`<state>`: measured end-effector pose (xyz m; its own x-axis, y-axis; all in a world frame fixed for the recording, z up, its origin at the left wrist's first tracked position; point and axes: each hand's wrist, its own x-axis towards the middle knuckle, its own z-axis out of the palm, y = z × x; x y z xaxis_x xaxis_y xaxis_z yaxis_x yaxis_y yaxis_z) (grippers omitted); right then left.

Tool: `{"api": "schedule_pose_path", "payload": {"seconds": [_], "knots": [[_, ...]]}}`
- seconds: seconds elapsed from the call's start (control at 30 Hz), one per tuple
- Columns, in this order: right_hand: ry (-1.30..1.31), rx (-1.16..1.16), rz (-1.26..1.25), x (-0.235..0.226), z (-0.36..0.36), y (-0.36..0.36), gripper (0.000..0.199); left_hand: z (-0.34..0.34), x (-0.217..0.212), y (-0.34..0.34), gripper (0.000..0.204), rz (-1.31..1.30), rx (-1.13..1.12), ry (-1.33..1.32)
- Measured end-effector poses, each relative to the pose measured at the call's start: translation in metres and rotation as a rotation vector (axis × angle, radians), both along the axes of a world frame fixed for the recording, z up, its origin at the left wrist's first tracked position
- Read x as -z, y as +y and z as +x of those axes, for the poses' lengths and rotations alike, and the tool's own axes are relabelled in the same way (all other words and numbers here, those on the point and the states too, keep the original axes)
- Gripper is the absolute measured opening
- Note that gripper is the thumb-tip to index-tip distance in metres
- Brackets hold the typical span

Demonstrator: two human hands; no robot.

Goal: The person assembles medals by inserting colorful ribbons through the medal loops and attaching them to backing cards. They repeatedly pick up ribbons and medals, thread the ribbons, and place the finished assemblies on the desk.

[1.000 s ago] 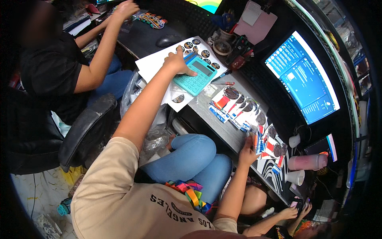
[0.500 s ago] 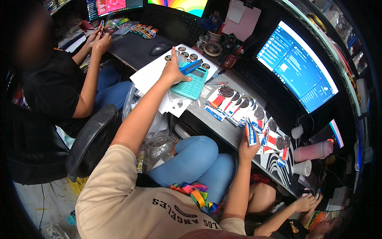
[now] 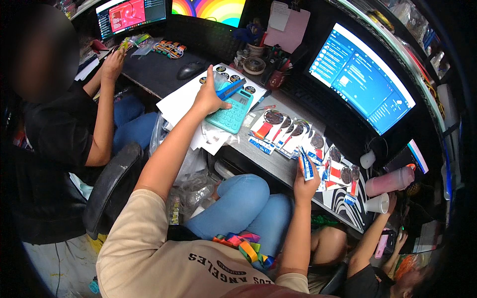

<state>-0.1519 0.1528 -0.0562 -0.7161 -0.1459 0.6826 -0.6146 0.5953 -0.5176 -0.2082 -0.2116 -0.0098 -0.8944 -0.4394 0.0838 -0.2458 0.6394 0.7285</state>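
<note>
My left hand rests over a teal calculator, its thumb on the keys and one finger stretched away. A long blue tool sits in the fork of that hand, above the calculator's display; the remaining fingers are hidden. My right hand, raised at the desk's front edge, is closed round a folded blue-and-white ribbon with some orange on it. Beside it, several medals with red-and-white ribbons lie in an overlapping row on the desk.
White sheets with round dark stickers lie under the calculator. A white cup and a pink bottle stand at the right. Monitors line the back. Colourful ribbons lie in my lap. Co-workers sit on both sides.
The view has shifted slightly. Digits now show on the calculator. The right-hand co-worker has reached up to the white cup. My hands keep nearly the same poses.
</note>
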Motion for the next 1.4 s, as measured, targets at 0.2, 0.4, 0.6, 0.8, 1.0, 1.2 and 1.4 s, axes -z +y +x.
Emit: {"api": "schedule_pose_path", "payload": {"seconds": [0.2, 0.4, 0.6, 0.8, 1.0, 1.2, 1.4], "knots": [[-0.019, 0.019, -0.010, 0.002, 0.000, 0.001, 0.028, 0.005, 0.009, -0.012, 0.124, 0.350, 0.039, 0.337], [-0.060, 0.016, -0.019, 0.003, -0.001, 0.002, 0.028, 0.053, -0.008, -0.045, 0.108, 1.001, 0.035, 0.502], [-0.056, 0.007, -0.066, 0.006, -0.001, 0.003, 0.029, 0.160, 0.012, -0.047, 0.091, 1.352, 0.304, 0.579], [-0.114, -0.005, -0.068, 0.006, -0.002, 0.004, 0.040, 0.216, 0.051, -0.029, 0.088, 1.852, 0.449, 0.408], [0.025, -0.267, 0.081, -0.017, 0.023, -0.027, 0.026, 0.226, 0.072, -0.023, 0.083, 2.435, 0.501, 0.339], [-0.079, -0.678, 0.310, -0.003, 0.057, -0.114, 0.026, 0.229, 0.100, -0.025, 0.088, 2.669, 0.444, 0.271], [-0.227, -0.731, 0.269, 0.013, 0.055, -0.146, 0.028, 0.224, 0.080, -0.016, 0.071, 2.452, 0.338, 0.401]]}}
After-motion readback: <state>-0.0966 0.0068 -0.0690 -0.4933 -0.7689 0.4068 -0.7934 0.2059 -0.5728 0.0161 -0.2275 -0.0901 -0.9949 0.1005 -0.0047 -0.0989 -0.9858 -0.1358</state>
